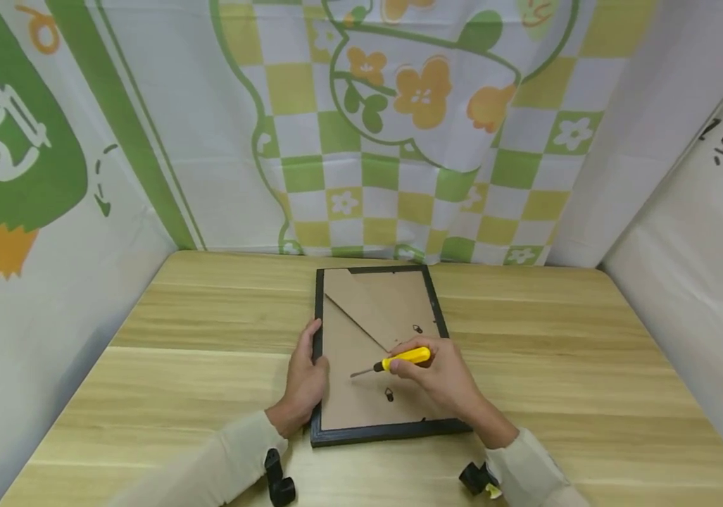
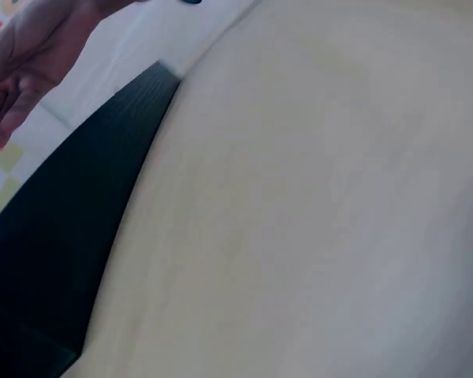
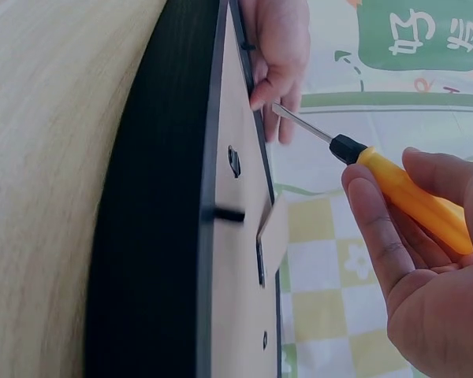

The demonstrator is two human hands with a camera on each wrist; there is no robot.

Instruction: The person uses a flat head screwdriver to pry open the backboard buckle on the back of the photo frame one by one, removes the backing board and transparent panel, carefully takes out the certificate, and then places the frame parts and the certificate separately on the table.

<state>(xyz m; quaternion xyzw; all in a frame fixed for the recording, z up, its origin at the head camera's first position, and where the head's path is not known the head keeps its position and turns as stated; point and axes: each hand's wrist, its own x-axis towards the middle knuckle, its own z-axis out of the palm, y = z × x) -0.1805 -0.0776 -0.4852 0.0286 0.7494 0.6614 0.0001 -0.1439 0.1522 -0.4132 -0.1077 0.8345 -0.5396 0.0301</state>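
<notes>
A black picture frame (image 1: 393, 434) lies face down on the table, its brown backing board (image 1: 355, 415) upward. My left hand (image 1: 304, 380) holds the frame's left side, thumb by the rim and fingers along the outer edge. My right hand (image 1: 440, 370) grips a screwdriver (image 1: 407, 359) with a yellow handle and black collar. The shaft points left over the board; the right wrist view shows its flat tip (image 3: 277, 109) raised off the board. A stand flap (image 3: 276, 236) tilts up slightly from the backing. Two small metal hangers (image 1: 417, 329) sit on the board.
The wooden table (image 1: 177, 394) extends around the frame. Small black bent tabs (image 3: 230, 213) stick out along the frame's inner rim. A patterned cloth (image 1: 399, 176) hangs behind the table, with white cloth walls at both sides. Black wrist devices (image 1: 280, 479) sit by both sleeves.
</notes>
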